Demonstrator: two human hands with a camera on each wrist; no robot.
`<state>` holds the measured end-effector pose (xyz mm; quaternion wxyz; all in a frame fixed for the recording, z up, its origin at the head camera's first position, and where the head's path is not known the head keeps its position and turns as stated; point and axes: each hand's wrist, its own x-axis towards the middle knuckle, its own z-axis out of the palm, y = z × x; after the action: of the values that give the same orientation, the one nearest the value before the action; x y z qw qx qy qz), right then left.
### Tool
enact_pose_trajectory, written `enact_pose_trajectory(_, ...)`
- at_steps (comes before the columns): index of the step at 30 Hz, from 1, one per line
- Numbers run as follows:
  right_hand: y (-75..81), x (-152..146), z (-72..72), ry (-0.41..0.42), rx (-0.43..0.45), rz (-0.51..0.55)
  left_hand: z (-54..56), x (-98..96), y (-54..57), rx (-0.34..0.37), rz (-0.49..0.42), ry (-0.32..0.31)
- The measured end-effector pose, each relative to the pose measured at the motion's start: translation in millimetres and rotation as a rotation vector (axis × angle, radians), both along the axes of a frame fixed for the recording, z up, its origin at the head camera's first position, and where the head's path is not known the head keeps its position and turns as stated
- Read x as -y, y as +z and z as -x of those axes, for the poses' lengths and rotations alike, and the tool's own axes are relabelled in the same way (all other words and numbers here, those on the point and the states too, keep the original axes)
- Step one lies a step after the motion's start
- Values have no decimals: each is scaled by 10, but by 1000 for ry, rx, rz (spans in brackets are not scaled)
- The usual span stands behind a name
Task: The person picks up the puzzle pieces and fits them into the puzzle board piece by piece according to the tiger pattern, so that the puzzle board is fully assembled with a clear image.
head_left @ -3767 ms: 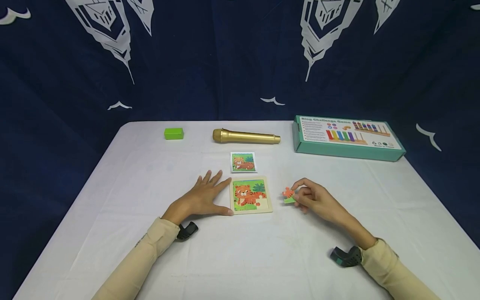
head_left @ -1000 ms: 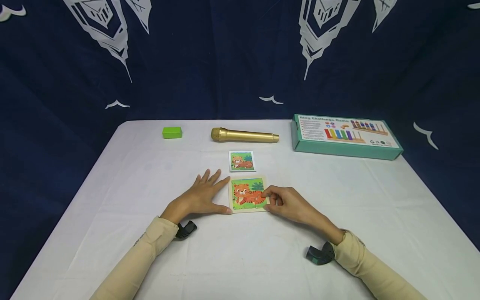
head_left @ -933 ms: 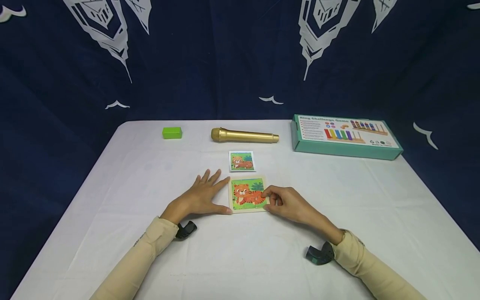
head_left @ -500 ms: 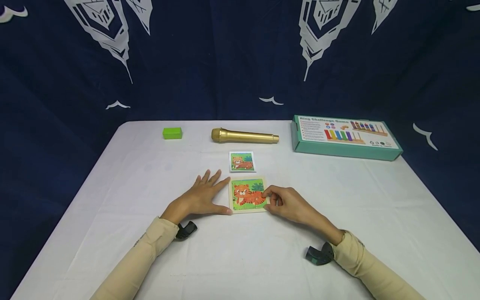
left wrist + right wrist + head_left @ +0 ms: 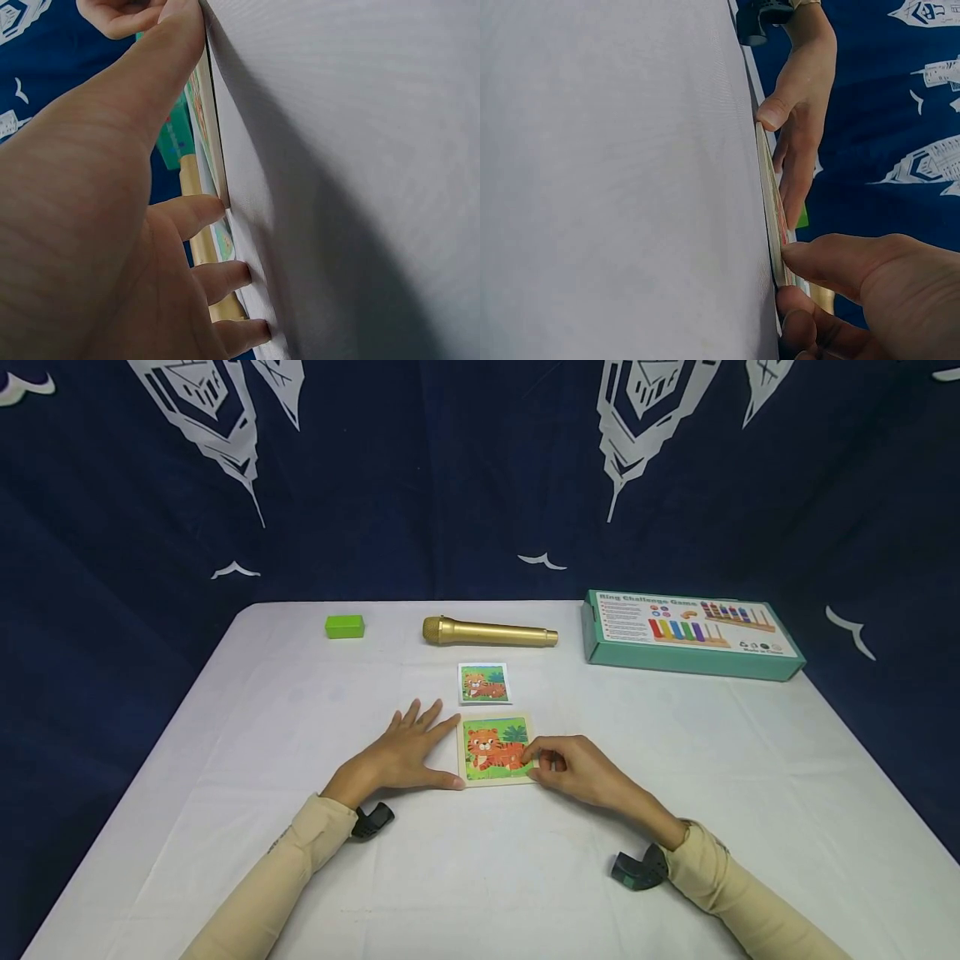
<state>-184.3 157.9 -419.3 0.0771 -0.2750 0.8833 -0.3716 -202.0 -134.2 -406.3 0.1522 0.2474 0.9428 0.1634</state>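
A square tiger jigsaw puzzle (image 5: 491, 747) lies flat in a pale wooden frame on the table. My left hand (image 5: 408, 756) is spread at its left side, thumb touching the lower corner and index finger the upper one. At the lower right of the picture, the thumb and index finger of my right hand (image 5: 581, 768) are on a puzzle piece (image 5: 517, 764) that lies level with the others. In the right wrist view, the right thumb (image 5: 810, 259) meets the frame's edge (image 5: 769, 195), and curled fingers sit beside it. The fingertips partly hide that piece.
A small tiger picture card (image 5: 484, 683) lies just behind the frame. Farther back are a green block (image 5: 345, 627), a gold microphone (image 5: 491, 632) and a teal game box (image 5: 693, 639). A white cloth covers the table (image 5: 480, 877); a dark blue curtain hangs behind.
Earlier, my right hand held the piece apart, right of the frame; it has moved left and the piece now fills the gap. Lately the right index fingertip slid slightly down. My left hand stayed put.
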Motion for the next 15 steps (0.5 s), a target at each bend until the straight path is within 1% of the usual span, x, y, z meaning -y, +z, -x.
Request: enact_pose_trajectory(15, 14, -12, -12, -29, 29, -2, 1, -12, -8, -1, 8, 0)
